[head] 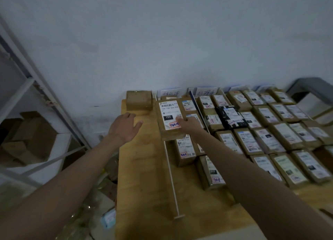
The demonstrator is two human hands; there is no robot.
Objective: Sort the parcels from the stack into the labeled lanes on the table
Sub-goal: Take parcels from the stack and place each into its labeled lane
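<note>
Most of the printing on the sorted parcels (266, 129) is too blurred to read, and the handwritten lane cards (187, 91) against the wall are partly hidden behind the boxes in front of them; the rows at the far right run off the frame edge. One brown cardboard parcel (170, 120) is raised above the leftmost lane, just right of the thin white divider rail (171, 176). Its white shipping label shows a barcode, a black block reading 150 and a red-edged sticker with handwriting. Right hand (189, 125) grips it at the near right corner, thumb on the label, the other fingers hidden underneath. Left hand (124, 127) hovers open, fingers spread, over the bare wooden table (142, 176), near a lone brown box (139, 100) at the table's far left corner.
</note>
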